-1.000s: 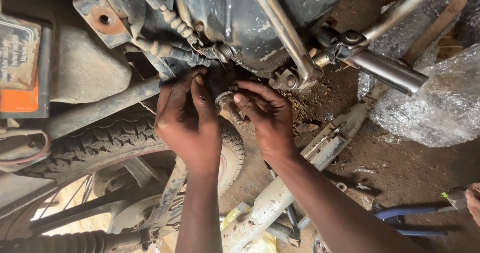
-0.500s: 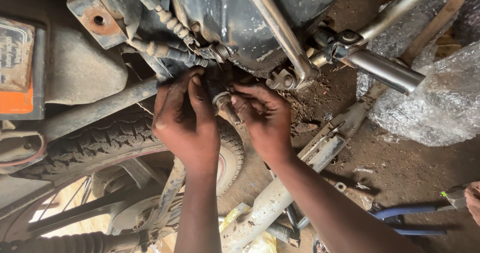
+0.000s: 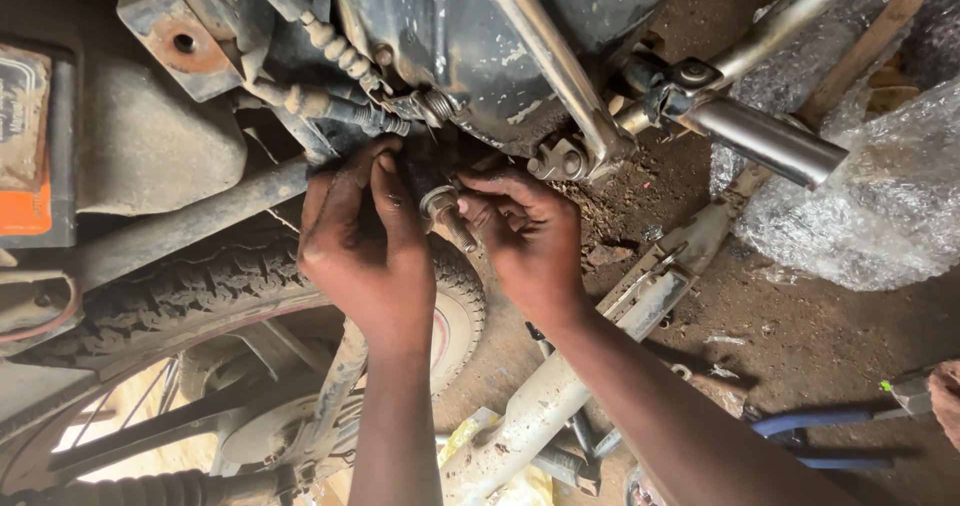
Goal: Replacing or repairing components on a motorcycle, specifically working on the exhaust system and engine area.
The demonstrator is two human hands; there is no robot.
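— Hands? We note our left hand (image 3: 365,251) and right hand (image 3: 525,236), both pinched on the threaded bolt (image 3: 447,211) at frame centre.

— Surroundings? Engine casing (image 3: 450,46) above; tyre (image 3: 200,286) lower left; blue-handled pliers (image 3: 820,436) lower right.

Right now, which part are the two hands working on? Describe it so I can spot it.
Find the dark engine case above the tyre. Just below it, the left hand and right hand meet on a short threaded bolt, the only pale metal stud between the fingers.
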